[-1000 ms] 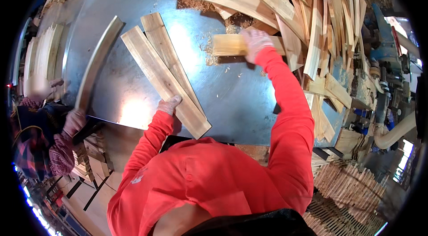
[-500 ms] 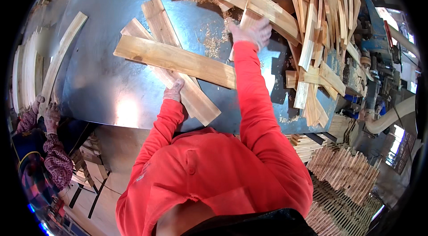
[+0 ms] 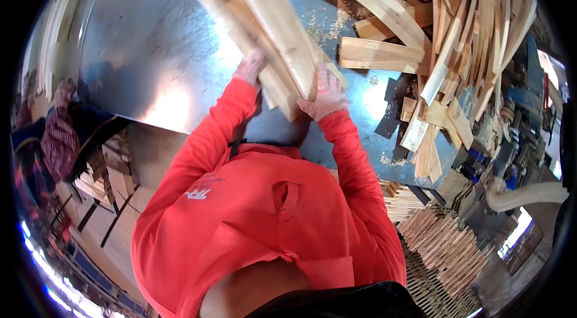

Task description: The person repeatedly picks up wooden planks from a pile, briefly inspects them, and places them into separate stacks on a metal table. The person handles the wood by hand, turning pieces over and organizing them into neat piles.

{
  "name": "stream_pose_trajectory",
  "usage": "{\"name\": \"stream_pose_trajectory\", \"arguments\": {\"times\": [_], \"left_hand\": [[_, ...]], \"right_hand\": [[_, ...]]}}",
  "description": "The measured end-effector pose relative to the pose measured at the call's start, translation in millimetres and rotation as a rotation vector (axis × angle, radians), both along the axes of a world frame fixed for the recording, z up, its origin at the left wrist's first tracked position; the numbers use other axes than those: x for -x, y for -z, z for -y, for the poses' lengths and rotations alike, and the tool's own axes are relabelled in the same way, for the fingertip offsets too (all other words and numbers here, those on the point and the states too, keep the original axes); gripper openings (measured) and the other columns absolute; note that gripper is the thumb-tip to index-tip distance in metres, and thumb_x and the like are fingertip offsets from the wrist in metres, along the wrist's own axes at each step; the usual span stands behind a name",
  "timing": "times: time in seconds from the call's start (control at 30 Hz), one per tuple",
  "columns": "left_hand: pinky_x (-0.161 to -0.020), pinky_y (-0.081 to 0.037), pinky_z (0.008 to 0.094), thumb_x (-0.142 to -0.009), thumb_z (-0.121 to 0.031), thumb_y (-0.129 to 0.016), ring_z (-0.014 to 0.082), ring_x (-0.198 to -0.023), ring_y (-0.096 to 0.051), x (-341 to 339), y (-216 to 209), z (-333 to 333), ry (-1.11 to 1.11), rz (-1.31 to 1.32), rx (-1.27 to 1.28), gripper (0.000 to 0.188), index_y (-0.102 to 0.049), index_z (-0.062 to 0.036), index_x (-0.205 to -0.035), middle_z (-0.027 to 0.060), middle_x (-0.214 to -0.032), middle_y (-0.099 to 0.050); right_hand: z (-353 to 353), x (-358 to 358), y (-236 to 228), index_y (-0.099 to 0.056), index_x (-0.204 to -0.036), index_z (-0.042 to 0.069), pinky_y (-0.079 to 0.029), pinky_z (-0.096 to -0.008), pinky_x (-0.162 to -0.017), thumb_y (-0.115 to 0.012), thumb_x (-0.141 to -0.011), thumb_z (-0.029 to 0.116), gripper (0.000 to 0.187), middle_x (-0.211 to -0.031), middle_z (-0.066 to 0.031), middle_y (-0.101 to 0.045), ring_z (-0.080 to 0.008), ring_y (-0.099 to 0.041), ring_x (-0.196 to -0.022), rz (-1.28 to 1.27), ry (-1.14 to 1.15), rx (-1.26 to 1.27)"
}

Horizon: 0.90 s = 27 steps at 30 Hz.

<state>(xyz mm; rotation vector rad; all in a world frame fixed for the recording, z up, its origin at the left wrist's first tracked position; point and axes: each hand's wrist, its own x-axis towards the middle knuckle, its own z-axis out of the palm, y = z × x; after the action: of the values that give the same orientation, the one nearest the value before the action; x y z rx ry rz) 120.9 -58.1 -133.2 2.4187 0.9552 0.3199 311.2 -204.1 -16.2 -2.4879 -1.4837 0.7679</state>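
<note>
Several flat wooden boards (image 3: pixel 270 11) lean together in a loose bundle over the metal-topped table, their far ends fanned apart. My left hand (image 3: pixel 249 69), in a thin pale glove, grips the bundle's left side near its close end. Against the right side and near end of the boards, my right hand (image 3: pixel 328 91) is closed, its thumb pointing in toward the left. Motion smears the boards somewhat, and the fingertips under them are hidden.
A tangled heap of wooden strips (image 3: pixel 463 35) covers the table's right side, with sawdust (image 3: pixel 327 26) beside it. Machinery (image 3: pixel 511 119) stands beyond. Stacked slats (image 3: pixel 445 246) lie below the table's right edge. A co-worker's hand (image 3: pixel 64 92) is at the far left.
My right hand has come back from the heap to the boards. The boards, spread crosswise on the table before, are now gathered closer together and turned to point away from me.
</note>
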Motion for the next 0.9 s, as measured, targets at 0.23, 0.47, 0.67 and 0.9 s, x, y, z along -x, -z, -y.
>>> {"name": "stream_pose_trajectory", "arguments": {"times": [0.23,0.47,0.67,0.9], "left_hand": [[-0.090,-0.049,0.0399,-0.088,-0.040,-0.064,0.0271,-0.102,-0.058,-63.4,-1.1,-16.6,-0.894,0.782,1.327,0.059,-0.049,0.0015,-0.126,0.0134,-0.112,-0.060],[-0.084,-0.051,0.0366,-0.082,-0.028,-0.071,0.0242,-0.094,-0.063,-5.6,-22.9,-14.0,-0.671,0.502,1.252,0.049,-0.056,0.0016,-0.117,0.0125,-0.097,-0.067],[-0.095,-0.047,0.0322,-0.086,-0.018,-0.063,0.0208,-0.100,-0.063,84.9,-50.2,-28.7,-0.671,0.698,1.000,0.032,-0.064,0.0041,-0.110,0.0108,-0.103,-0.068],[-0.089,-0.048,0.0325,-0.080,-0.012,-0.064,0.0282,-0.109,-0.060,247.5,-125.6,-132.4,-0.503,0.108,0.398,0.065,-0.040,-0.0085,-0.140,0.0156,-0.118,-0.060]], "right_hand": [[-93.4,-33.2,-33.3,-0.005,-0.153,0.011,-0.039,-0.0437,-0.106,-0.083,-0.062,0.043,0.124,-0.145,-0.0271,-0.035,-0.0417,-0.044,-0.129,-0.097,0.076,0.269],[-94.9,46.4,-33.1,-0.010,-0.153,0.011,-0.038,-0.0412,-0.107,-0.079,-0.063,0.056,0.122,-0.141,-0.0268,-0.042,-0.0386,-0.046,-0.128,-0.162,-0.193,0.329],[-136.8,-68.1,-37.9,-0.035,-0.146,0.011,-0.030,-0.0440,-0.111,-0.060,-0.075,0.067,0.093,-0.149,-0.0180,-0.036,-0.0376,-0.039,-0.133,0.218,-0.232,-0.345],[-105.8,-250.4,-22.8,-0.019,-0.149,0.013,-0.031,-0.0513,-0.104,-0.082,-0.062,0.045,0.112,-0.134,-0.0168,-0.048,-0.0336,-0.043,-0.128,0.670,0.091,-0.006]]}}
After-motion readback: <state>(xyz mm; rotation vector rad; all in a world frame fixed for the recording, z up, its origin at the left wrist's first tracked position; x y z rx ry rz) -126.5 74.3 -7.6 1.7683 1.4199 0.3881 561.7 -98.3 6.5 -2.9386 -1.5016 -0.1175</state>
